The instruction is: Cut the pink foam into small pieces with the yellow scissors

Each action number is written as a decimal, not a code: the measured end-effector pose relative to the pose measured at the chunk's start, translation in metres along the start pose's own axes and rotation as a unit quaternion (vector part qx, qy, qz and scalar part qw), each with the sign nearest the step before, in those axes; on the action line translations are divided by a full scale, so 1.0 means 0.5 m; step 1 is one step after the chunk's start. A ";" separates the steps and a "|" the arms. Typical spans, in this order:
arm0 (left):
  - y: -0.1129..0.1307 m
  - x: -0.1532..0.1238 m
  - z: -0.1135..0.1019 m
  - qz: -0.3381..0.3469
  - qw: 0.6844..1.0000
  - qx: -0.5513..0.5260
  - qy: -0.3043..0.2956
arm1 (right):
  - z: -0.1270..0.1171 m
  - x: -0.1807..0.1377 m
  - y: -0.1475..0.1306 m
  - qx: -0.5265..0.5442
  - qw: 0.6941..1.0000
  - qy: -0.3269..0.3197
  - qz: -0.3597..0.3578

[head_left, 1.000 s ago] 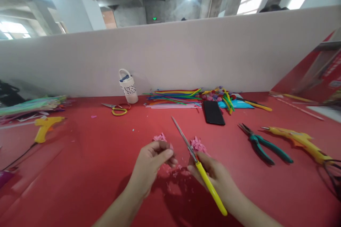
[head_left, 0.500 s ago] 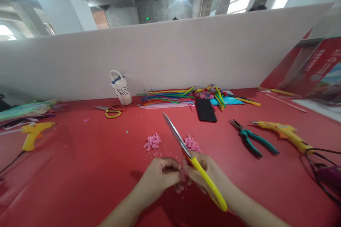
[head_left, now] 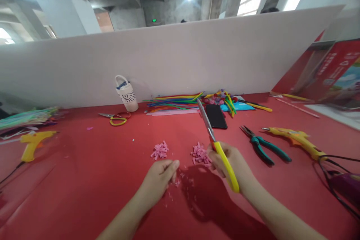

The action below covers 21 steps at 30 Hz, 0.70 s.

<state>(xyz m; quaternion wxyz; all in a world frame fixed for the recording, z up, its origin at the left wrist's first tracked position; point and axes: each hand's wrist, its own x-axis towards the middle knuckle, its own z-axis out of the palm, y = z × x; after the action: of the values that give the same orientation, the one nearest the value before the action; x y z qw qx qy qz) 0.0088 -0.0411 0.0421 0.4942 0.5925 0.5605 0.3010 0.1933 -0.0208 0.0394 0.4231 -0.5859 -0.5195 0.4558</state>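
Note:
Yellow-handled scissors (head_left: pixel 206 120) are gripped in my right hand (head_left: pixel 232 159), blades pointing up and away from me. The fingertips of that hand are beside the right pile of short pink strips (head_left: pixel 200 153); whether they touch it is hidden. My left hand (head_left: pixel 159 180) is closed, thumb pressed against the fingers, over the red table (head_left: pixel 107 195). Anything pinched there is too small to make out. Another pile of pink strips (head_left: pixel 159 150) lies just beyond my left hand. Tiny pink scraps (head_left: pixel 177 183) are scattered between the hands.
Beyond the piles stand a white cup (head_left: pixel 128 97), second scissors (head_left: pixel 116 119), colourful pipe cleaners (head_left: pixel 174 102) and a black phone (head_left: pixel 216 116). Green-handled pliers (head_left: pixel 264 146) and a yellow glue gun (head_left: pixel 298 140) lie right, another glue gun (head_left: pixel 35 144) left. A white partition (head_left: pixel 174 56) closes the back.
My hands have moved apart. The right hand has carried the scissors up and right, towards the right pink pile; the left has shifted left and slightly forward.

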 end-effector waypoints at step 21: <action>-0.053 0.056 -0.086 0.139 0.949 0.219 0.181 | -0.014 0.042 0.029 0.034 0.999 0.007 -0.011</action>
<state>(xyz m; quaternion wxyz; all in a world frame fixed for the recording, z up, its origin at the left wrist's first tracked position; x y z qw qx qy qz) -0.0350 -0.0067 0.0262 0.1960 0.6938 0.6043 0.3391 0.2043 -0.0014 0.0250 0.4513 -0.5683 -0.5072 0.4649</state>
